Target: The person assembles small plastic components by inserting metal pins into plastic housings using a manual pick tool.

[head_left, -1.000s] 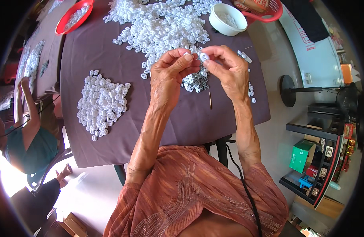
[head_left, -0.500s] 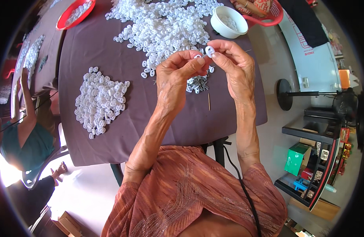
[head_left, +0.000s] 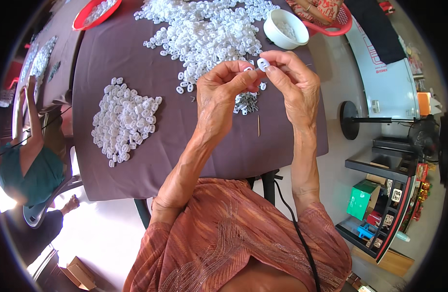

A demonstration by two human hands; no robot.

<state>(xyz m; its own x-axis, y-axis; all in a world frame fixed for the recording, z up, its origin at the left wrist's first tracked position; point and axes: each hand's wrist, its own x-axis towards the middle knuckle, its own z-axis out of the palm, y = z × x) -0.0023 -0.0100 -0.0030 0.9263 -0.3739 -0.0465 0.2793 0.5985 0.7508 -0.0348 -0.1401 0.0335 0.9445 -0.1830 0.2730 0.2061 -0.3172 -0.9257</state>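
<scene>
Between the thumb and index finger of my right hand [head_left: 298, 92] is a small oval white plastic piece with two holes [head_left: 263, 64]. My left hand [head_left: 219, 92] is closed in a pinch beside it, fingertips almost meeting the right hand's. A bit of another white piece [head_left: 248, 69] shows in the left fingers, mostly hidden. Just below the hands lies a small heap of grey metal pins [head_left: 246, 104], with a thin wooden stick [head_left: 258, 125] nearer me. A big pile of like white pieces [head_left: 204, 34] spreads beyond my hands; a smaller pile [head_left: 122, 119] sits to the left.
A brown cloth covers the table [head_left: 185, 160]. At the far right stand a white bowl [head_left: 286, 29] with pieces in it and a red basket [head_left: 340, 27] by another person's arm. A red tray [head_left: 95, 14] is far left. Another person [head_left: 32, 165] sits at the left table.
Both hands have shifted slightly right in the picture, along with the whole table scene, as the view moved a little. The grip on the white pieces looks the same.
</scene>
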